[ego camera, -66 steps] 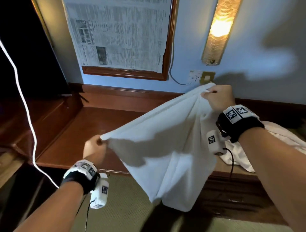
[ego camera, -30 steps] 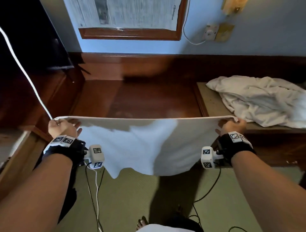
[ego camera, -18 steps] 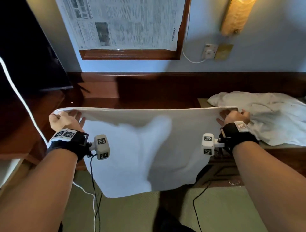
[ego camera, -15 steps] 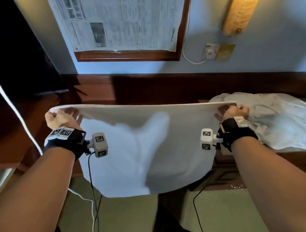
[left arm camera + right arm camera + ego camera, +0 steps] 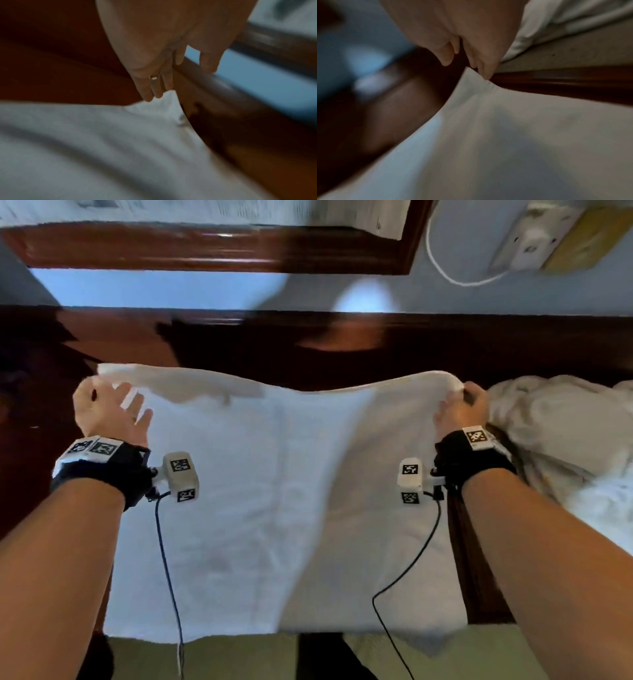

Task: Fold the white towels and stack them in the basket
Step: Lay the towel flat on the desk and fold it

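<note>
A white towel point(image 5: 274, 491) lies spread over the dark wooden desk point(image 5: 37, 440), and its near edge hangs past the desk's front. My left hand point(image 5: 116, 402) is at the far left corner with straight, spread fingers. In the left wrist view point(image 5: 159, 92) only the fingertips touch the towel point(image 5: 102, 148). My right hand point(image 5: 462, 398) holds the far right corner, slightly raised, in curled fingers. In the right wrist view point(image 5: 471, 65) that corner of the towel point(image 5: 522, 135) rises to the fingertips. No basket is in view.
A crumpled pile of white towels point(image 5: 548, 422) lies on a lower beige-topped unit point(image 5: 573, 47) just right of my right hand. A wooden backboard point(image 5: 411, 347) runs behind the desk, below a wall socket point(image 5: 534, 241). Green carpet point(image 5: 239, 659) lies in front.
Both hands moved forward and down, so the towel that hung in the air now lies on the desk. The left hand's fingers have opened off the corner.
</note>
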`<act>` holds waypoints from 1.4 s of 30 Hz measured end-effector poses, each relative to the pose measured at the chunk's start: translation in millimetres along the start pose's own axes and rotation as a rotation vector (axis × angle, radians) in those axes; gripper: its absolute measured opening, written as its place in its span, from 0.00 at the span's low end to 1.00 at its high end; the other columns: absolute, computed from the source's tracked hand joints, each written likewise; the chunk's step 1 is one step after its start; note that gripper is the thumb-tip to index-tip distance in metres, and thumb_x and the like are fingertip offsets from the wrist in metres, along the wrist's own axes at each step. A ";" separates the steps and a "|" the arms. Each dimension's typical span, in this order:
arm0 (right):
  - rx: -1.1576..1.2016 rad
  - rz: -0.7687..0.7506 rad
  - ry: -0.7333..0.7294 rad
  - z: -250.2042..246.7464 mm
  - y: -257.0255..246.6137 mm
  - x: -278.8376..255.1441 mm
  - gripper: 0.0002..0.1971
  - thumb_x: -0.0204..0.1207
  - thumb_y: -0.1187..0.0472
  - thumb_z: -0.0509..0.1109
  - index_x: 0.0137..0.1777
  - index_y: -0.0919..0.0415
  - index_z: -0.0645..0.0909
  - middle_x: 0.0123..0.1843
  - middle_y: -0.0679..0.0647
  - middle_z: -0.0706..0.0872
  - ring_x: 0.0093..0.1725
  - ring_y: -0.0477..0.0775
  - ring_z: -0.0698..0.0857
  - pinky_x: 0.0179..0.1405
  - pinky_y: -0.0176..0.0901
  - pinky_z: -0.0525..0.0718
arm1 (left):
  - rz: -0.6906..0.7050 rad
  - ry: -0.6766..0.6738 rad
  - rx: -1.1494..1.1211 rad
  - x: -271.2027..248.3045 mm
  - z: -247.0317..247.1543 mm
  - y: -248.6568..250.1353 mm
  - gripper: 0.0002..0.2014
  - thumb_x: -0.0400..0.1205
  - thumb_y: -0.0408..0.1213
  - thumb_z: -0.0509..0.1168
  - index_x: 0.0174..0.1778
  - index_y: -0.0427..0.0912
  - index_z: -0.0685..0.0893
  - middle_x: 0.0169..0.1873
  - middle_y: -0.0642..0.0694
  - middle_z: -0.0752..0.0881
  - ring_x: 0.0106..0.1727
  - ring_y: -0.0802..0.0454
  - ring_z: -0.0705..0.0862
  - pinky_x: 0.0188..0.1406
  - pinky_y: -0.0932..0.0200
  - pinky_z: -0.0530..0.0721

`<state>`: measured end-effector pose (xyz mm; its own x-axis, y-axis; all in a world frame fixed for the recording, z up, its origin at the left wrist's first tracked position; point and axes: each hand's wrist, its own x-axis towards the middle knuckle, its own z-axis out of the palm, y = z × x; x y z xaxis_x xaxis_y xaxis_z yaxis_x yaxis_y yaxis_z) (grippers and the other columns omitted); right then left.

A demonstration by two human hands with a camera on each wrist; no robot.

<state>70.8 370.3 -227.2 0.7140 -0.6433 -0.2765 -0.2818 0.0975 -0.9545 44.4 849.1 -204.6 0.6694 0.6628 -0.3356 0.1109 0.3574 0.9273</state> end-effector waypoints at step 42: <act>-1.539 -0.100 -0.685 16.9 149.7 -22.9 0.42 0.79 0.29 0.56 0.86 0.40 0.39 0.88 0.54 0.31 0.85 0.68 0.34 0.81 0.76 0.45 | 0.116 -0.842 1.929 24.0 -58.8 -149.1 0.47 0.68 0.84 0.48 0.76 0.81 0.27 0.84 0.60 0.26 0.88 0.37 0.37 0.79 0.19 0.52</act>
<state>23.0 412.5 -365.6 0.7770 -0.1356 -0.6147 -0.2448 -0.9648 -0.0966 0.7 850.3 -360.6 0.7568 0.0432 -0.6522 0.1211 -0.9898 0.0749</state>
